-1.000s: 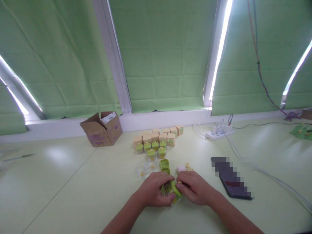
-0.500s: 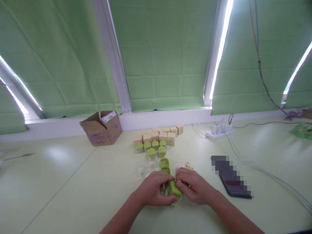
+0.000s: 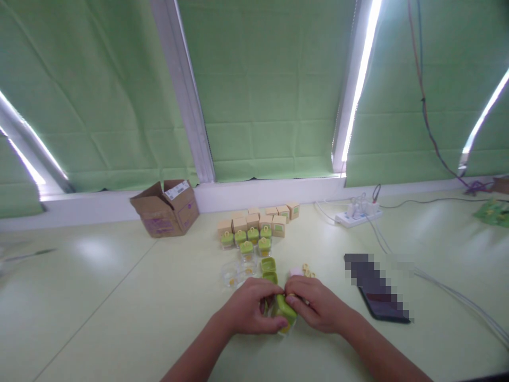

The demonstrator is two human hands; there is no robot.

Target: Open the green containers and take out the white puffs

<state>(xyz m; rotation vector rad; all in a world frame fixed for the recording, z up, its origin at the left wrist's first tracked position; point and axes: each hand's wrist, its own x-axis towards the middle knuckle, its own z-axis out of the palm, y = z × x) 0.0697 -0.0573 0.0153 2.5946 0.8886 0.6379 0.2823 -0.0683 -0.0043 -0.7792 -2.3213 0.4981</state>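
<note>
Both hands down low at the near edge of the counter (image 3: 119,297), pressed together around one small green-lidded jar (image 3: 285,310). Left hand (image 3: 250,310) curled over the jar's left side, fingers wrapped tight; right hand (image 3: 318,305) pinching the green lid from the right, thumb and forefinger on its edge. Just beyond the knuckles: loose green lids (image 3: 269,269), clear plastic wrap (image 3: 236,274), small yellow rings (image 3: 307,271). Farther back, a cluster of finished jars (image 3: 248,240) in front of tan boxes (image 3: 262,217). Cardboard carton (image 3: 166,208) off left, power strip (image 3: 358,216) and phone (image 3: 382,302) off right.
</note>
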